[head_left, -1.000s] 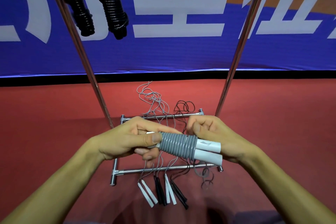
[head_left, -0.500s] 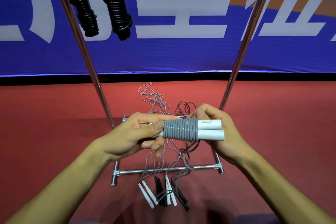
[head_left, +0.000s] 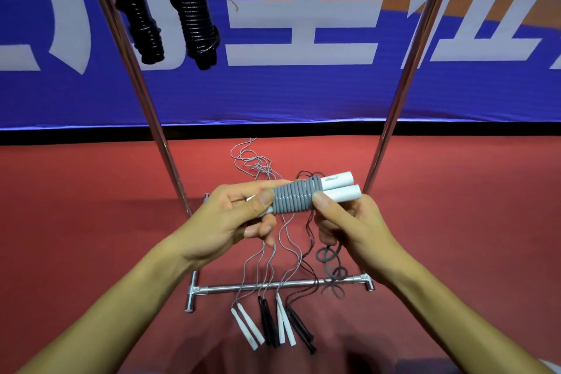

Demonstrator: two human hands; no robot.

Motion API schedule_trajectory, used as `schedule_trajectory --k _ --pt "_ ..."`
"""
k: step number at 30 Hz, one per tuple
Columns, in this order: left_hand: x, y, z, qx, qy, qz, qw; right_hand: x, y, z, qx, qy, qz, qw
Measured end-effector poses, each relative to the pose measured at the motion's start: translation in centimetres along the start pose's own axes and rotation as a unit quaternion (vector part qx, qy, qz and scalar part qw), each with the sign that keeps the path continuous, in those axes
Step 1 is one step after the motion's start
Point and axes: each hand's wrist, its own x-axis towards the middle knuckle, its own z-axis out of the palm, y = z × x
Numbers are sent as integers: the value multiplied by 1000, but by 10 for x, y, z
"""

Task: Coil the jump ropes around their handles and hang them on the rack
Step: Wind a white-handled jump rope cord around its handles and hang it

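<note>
A pair of white handles (head_left: 341, 188) lies side by side with grey rope (head_left: 293, 200) coiled tightly round the middle. My left hand (head_left: 239, 218) grips the left end, thumb on the coil. My right hand (head_left: 349, 222) pinches the coil's right edge with its thumb, and the loose curly tail of the rope (head_left: 329, 261) hangs below it. Two black coiled ropes (head_left: 191, 9) hang from the top left of the metal rack (head_left: 145, 91).
Several uncoiled ropes lie on the red floor across the rack's base bar (head_left: 282, 284), with white handles (head_left: 247, 328) and black handles (head_left: 299, 329) nearest me and thin cords (head_left: 252, 161) trailing away. A blue banner (head_left: 303, 91) stands behind the rack's right pole (head_left: 403, 91).
Both hands have raised the bundle and tilted its right end upward. The right hand has shifted from behind the handles to under the coil's end, with the curly tail now hanging below it.
</note>
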Motion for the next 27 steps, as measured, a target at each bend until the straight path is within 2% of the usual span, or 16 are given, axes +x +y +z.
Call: schedule_trajectory --k 6,11,17,21,27 --pt "-3 -2 1 64 10 34 997 1 -7 0 93 -28 54 994" --pt "-4 -3 2 159 55 67 984 1 -8 9 116 18 87 989" --pt "2 -9 3 146 66 62 985 1 -7 11 121 61 109 985" --pt "9 -17 8 140 109 70 982 6 4 7 65 77 122 987" --pt "14 -22 10 147 151 80 974 12 2 -3 2 52 119 992"
